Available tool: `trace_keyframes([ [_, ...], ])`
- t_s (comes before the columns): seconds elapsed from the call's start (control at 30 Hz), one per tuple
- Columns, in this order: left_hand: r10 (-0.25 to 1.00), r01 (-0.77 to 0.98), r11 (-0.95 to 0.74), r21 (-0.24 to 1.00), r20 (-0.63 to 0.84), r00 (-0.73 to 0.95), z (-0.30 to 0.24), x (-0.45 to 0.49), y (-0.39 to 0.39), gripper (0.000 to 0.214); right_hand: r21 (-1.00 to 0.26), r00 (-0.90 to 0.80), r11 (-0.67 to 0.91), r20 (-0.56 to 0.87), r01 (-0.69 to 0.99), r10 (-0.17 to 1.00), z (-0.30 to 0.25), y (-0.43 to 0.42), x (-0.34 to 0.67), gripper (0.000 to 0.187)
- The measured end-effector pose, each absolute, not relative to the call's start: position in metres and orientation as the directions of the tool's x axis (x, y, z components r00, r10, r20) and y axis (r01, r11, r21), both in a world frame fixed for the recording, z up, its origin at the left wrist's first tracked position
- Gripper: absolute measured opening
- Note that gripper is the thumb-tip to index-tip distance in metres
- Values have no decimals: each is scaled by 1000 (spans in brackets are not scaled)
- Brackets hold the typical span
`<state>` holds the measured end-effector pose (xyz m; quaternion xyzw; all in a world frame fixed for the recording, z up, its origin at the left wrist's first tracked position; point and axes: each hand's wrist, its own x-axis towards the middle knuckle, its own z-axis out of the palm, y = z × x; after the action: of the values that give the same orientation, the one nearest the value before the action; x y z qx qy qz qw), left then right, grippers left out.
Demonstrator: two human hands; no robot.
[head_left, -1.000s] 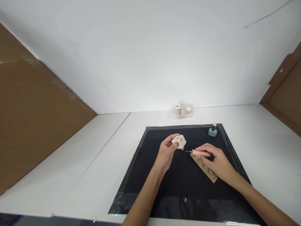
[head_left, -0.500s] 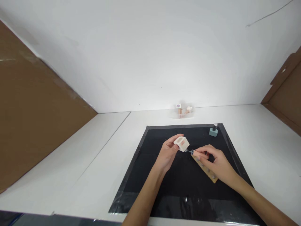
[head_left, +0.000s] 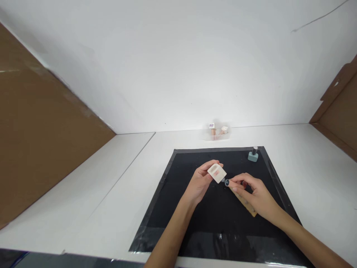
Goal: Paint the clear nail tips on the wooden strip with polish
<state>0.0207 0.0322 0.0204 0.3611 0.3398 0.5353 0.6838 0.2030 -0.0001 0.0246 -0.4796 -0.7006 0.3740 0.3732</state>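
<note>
My left hand (head_left: 199,181) is closed around a cream-white square nail polish bottle (head_left: 216,173), tilted so that its neck points down to the right. Between the fingertips of my right hand (head_left: 255,191) is a peach-coloured nail polish cap (head_left: 231,183). The dark open end of the cap faces the bottle's neck, very close to it; how far the brush is inside the neck I cannot tell. Under my right hand a narrow tan strip (head_left: 245,204) lies on the black mat (head_left: 212,219), its upper part hidden by the fingers.
A teal nail polish bottle (head_left: 253,155) with a dark cap stands at the mat's back right corner. Behind the mat, a clear tray (head_left: 206,136) holds small white-topped pieces. A white wall and brown cardboard panels (head_left: 50,134) border the white table.
The cap and the bottle have come closer together, and less of the brush shows between them. My left hand has turned the bottle slightly and moved it a little right and down.
</note>
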Motion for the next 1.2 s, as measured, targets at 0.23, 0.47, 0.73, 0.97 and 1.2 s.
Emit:
trace_keyframes([
  [0.23,980,-518,165,840,-82,180,22,21,32,46,-868,-218,262,184,422,958,26,0,203,10],
  [0.47,976,-525,175,833,-76,204,21,21,33,46,-863,-253,306,217,401,943,24,-1,202,10],
  [0.73,980,-564,174,807,-88,177,19,21,33,49,-856,-245,315,229,411,942,28,5,208,10],
  [0.97,987,-613,149,776,-82,137,14,17,36,52,-905,-250,243,160,350,955,28,9,216,20],
  [1.2,990,-614,126,780,-57,130,13,17,37,52,-921,-274,190,97,339,957,29,8,216,27],
])
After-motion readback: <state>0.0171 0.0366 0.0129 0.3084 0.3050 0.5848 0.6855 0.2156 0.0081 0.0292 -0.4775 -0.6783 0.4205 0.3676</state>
